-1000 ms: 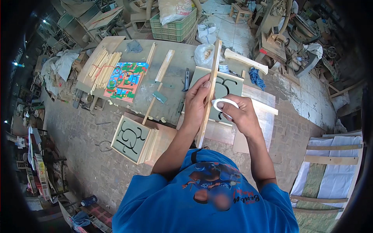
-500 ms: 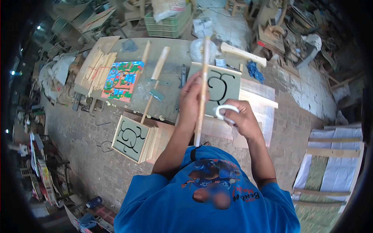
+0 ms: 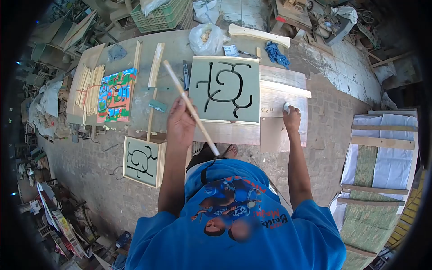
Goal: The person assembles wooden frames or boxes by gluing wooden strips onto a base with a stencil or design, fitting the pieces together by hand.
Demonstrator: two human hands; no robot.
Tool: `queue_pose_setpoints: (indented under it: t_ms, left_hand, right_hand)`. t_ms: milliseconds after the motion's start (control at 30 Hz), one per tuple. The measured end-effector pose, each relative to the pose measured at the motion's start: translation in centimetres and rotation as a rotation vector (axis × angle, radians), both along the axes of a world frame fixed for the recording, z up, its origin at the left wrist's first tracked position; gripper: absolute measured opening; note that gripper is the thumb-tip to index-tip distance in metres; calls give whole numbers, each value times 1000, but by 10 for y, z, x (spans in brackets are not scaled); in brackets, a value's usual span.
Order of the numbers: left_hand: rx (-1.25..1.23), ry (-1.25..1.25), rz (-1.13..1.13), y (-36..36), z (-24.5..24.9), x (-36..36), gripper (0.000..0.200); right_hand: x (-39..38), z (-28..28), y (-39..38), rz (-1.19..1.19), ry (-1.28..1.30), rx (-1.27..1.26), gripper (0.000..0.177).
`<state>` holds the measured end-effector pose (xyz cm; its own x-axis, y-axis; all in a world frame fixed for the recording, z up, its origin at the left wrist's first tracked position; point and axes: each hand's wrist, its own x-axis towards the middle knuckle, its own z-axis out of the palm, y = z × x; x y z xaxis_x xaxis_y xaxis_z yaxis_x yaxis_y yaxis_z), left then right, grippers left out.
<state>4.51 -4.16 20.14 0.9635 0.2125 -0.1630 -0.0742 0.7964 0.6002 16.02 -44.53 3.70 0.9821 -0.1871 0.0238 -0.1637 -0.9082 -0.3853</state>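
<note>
My left hand (image 3: 181,123) grips a thin wooden stick (image 3: 201,123) with a white end, held slantwise over the table's front edge. Just right of the stick lies a grey-green framed panel (image 3: 247,81) marked with black curved lines. Out to the right, my right hand (image 3: 292,120) has its fingers closed on a roll of white tape (image 3: 286,107), low over a pale wooden board (image 3: 297,96). Small brown bits (image 3: 267,110) lie on that board, left of the tape.
Left on the table (image 3: 130,51) are a colourful picture board (image 3: 116,96) and bundled wood strips (image 3: 90,85). A plastic bag (image 3: 204,40), a blue cloth (image 3: 276,55) and a shaped wooden piece (image 3: 258,36) lie at the back. Similar panels (image 3: 141,157) stand stacked at front left.
My right hand has moved right with the tape, away from the stick and down to the board. My left hand has shifted left, and the upright stick now slants, uncovering the panel.
</note>
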Motion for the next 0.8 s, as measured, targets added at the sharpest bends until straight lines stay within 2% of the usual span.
queue_pose_setpoints:
  t_ms: [67, 100, 167, 200, 267, 333, 367, 400, 433, 500, 533, 600, 633, 667, 733, 767, 800]
  left_hand:
    - [4, 44, -40, -8, -3, 13, 29]
    - [-5, 49, -52, -12, -5, 20, 29]
    - [12, 64, -80, -28, -4, 38, 29]
    - [24, 76, -118, -34, -5, 46, 29]
    - [-44, 10, -217, -43, -15, 62, 31]
    - [-47, 41, -306, -55, -20, 77, 32]
    - [-139, 63, -416, -53, -21, 83, 32]
    - [-149, 62, -417, -54, -23, 89, 32]
    - [-177, 93, -451, -56, -26, 95, 31]
    - [-204, 91, -526, -56, -34, 104, 29]
    - [-215, 91, -519, -57, -33, 108, 29]
    - [-9, 118, -512, -65, -31, 115, 27]
    - [217, 105, -465, -70, -49, 121, 28]
    - [206, 110, -459, -67, -61, 126, 28]
    - [1388, -190, -243, -65, -84, 135, 33]
    - [1502, -223, -254, -66, -93, 136, 39]
    - [1492, -218, -255, -69, -101, 136, 39]
  right_hand:
    - [-3, 35, 21, 6, -83, 5, 29]
    - [-1, 45, 29, 68, -129, 155, 26]
    - [-14, 114, 78, 153, 117, 835, 30]
    - [-22, 138, 99, 296, 232, 1010, 33]
    - [-25, 169, 134, 492, 519, 1138, 36]
    - [-25, 181, 158, 511, 655, 1251, 36]
    - [-24, 171, 164, 487, 673, 1392, 35]
    - [-21, 161, 167, 462, 692, 1534, 34]
    - [-18, 161, 168, 457, 697, 1526, 34]
    - [-12, 161, 168, 367, 798, 1781, 29]
    - [-10, 163, 168, 363, 807, 1770, 29]
    - [-8, 164, 166, 245, 698, 1862, 22]
    - [-2, 148, 155, 215, 624, 1814, 18]
    - [5, 149, 148, 134, 510, 1649, 19]
    - [25, 146, 129, 129, 294, 1086, 18]
    - [34, 145, 124, 101, 277, 932, 18]
    - [41, 143, 119, 74, 259, 777, 18]
